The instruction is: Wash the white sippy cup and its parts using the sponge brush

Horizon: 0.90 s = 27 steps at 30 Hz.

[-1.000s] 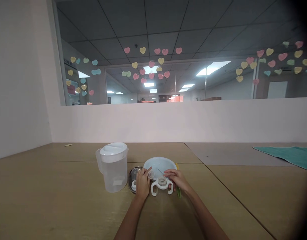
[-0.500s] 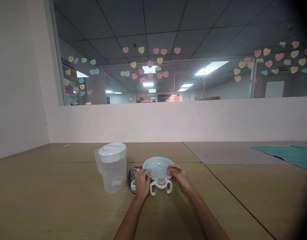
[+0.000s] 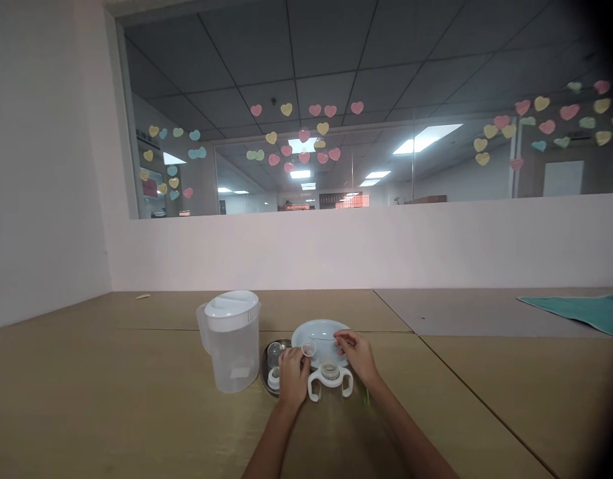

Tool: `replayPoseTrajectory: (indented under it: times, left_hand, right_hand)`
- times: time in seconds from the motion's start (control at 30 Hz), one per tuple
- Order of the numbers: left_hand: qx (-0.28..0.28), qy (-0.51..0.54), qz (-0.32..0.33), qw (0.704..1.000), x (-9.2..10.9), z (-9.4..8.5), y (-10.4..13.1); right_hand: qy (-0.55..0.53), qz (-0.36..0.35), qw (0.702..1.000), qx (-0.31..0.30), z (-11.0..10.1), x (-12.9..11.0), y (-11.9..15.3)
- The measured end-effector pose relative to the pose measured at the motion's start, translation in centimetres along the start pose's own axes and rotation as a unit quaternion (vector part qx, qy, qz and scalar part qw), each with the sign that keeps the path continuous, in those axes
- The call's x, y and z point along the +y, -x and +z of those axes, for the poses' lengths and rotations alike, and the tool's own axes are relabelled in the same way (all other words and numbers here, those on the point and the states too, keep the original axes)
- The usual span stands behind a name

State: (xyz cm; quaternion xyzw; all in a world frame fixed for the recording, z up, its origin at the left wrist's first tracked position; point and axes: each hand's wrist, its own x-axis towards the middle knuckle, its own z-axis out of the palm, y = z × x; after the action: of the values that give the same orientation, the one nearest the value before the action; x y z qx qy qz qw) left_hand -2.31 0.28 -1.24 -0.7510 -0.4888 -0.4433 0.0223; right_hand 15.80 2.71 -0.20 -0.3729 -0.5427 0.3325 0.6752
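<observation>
My left hand (image 3: 293, 376) is closed on a small clear round piece (image 3: 309, 348) near the left rim of a white bowl (image 3: 313, 327). Over the bowl's right side, my right hand (image 3: 355, 352) pinches a thin wire-like item (image 3: 326, 339) that reaches left across the bowl. Between my hands stands a clear bottle with a white two-handled collar (image 3: 330, 376), its mouth uncovered. Left of my left hand, a metal dish (image 3: 264, 371) holds a clear dome cap (image 3: 274, 354) and a white ring piece (image 3: 273, 378), partly hidden by my fingers.
A translucent lidded pitcher (image 3: 235, 346) stands left of the metal dish. A green item (image 3: 367, 397) shows beside my right wrist. A teal cloth (image 3: 586, 316) lies at the far right. A small flat piece (image 3: 142, 297) is near the wall at the back left.
The view has shifted, so everything sits slightly lower and further right. The thin item in my right hand now lies more level over the bowl, and my right forearm covers more of the green item.
</observation>
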Motion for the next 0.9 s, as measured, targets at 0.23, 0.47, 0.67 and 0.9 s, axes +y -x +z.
replayPoseTrajectory:
  times: [0.23, 0.47, 0.67, 0.9]
  left_hand:
    - [-0.003, -0.009, 0.012, 1.0, 0.4, -0.2, 0.1]
    - [-0.001, -0.006, 0.003, 1.0, 0.5, 0.4, 0.2]
    - [0.011, -0.007, -0.02, 1.0, 0.7, 0.6, 0.3]
    - [0.01, -0.012, -0.029, 0.999, 0.7, 0.8, 0.2]
  right_hand:
    - [0.02, 0.037, 0.994, -0.098, 2.8, -0.5, -2.9]
    - [0.065, -0.078, 0.995, -0.008, 3.2, -5.4, -4.0]
    - [0.067, -0.213, 0.974, 0.038, 4.1, -10.5, -1.6]
    - [0.13, -0.21, 0.968, -0.044, 5.2, -9.6, -1.2]
